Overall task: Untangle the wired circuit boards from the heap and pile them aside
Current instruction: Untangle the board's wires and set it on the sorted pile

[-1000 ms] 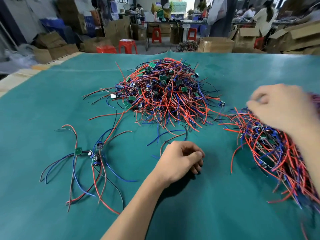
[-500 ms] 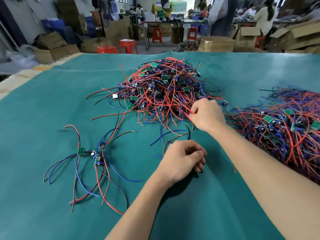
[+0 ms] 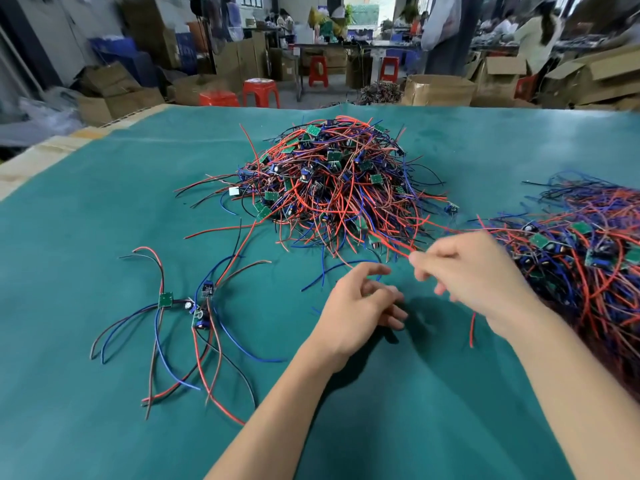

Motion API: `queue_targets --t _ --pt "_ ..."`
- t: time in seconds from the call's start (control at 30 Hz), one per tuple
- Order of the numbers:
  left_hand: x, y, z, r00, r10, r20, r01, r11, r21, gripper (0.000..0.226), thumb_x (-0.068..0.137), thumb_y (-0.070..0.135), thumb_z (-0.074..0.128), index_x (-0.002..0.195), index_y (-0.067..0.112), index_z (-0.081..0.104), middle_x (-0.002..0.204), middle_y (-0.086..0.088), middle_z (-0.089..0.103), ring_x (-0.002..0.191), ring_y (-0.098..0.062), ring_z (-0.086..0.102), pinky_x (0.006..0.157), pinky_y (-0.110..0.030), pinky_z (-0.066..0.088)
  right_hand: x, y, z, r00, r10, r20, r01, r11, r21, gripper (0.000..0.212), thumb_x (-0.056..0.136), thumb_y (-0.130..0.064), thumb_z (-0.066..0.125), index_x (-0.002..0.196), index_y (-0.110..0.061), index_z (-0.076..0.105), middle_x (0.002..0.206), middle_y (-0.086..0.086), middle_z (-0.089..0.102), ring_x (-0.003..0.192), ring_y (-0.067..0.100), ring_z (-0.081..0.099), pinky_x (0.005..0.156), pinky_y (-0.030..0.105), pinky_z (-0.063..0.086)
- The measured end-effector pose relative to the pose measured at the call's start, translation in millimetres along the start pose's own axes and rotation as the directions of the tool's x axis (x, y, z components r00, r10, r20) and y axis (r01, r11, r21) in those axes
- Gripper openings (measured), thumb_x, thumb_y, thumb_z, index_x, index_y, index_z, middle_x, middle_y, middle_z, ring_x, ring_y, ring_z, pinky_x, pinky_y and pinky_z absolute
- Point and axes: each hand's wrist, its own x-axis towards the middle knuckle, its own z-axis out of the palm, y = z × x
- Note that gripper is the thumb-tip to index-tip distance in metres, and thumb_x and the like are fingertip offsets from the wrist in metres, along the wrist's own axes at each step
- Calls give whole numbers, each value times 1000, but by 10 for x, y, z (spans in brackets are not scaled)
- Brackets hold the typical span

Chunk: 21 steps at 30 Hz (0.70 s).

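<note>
The heap (image 3: 332,188) of wired circuit boards sits at the centre of the green table cover (image 3: 104,202): a domed tangle of thin red, blue and black insulated leads with small green rectangular boards caught among them. At its near right edge the right hand (image 3: 474,275), motion-blurred, pinches red wires (image 3: 398,245) that run taut out of the heap. The left hand (image 3: 360,306) hovers just beside it above the cover, fingers loosely curled, holding nothing. To the right a second, denser mass of boards (image 3: 595,268) lies well apart from the heap's core, though stray leads bridge the gap. To the left, a few separated boards (image 3: 194,306) lie flat with their leads splayed. The cover is smooth and matt. Beyond the table stand cardboard boxes (image 3: 440,90) and red plastic stools (image 3: 259,93).
</note>
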Motion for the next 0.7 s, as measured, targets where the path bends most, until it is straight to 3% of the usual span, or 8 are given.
queue_targets --t 0.13,0.27,0.43,0.53,0.6,0.7 --pt "14 8 5 1000 -17 0 17 999 -51 16 104 9 43 111 1 55 88 -17 62 71 -25 63 63 -29 55 -334 84 133 946 5 325 -142 906 398 27 81 -35 80 64 -18 69 63 5 68 49 14 53 41 21 36" --pt "5 17 -22 999 -42 4 42 994 -101 22 105 12 40 104 4 60 78 -6 69 62 -15 62 56 -24 51 -414 63 214 860 -92 502 -121 919 376 30 81 -35 83 61 -22 65 59 5 66 46 13 49 41 19 29" --pt "-2 56 -67 998 -64 21 68 967 -245 14 99 6 45 95 7 58 80 -15 68 63 -20 64 61 -27 54 -428 90 168 732 -158 663 -110 933 344 27 81 -36 77 63 -20 64 60 8 67 44 12 51 39 19 25" --pt "-24 65 -102 997 -40 58 53 971 -234 13 99 8 50 105 5 61 76 -10 68 62 -17 64 61 -24 54 -421 139 135 680 -154 717 -117 943 313 26 81 -36 78 65 -18 70 66 10 70 48 13 54 36 20 28" --pt "-37 62 -110 996 -30 78 46 976 -212 11 97 8 54 103 8 63 76 -9 68 63 -16 64 62 -23 54 -428 141 163 700 -162 695 -104 940 324 28 83 -39 77 72 -13 77 72 10 73 54 13 58 37 21 35" --pt "-40 61 -108 993 -3 117 27 978 -208 12 89 5 62 99 12 65 76 -9 65 70 -21 63 67 -28 52 -394 127 219 860 -111 498 -127 899 420 39 82 -45 78 76 -6 78 72 9 72 59 15 61 40 24 42"
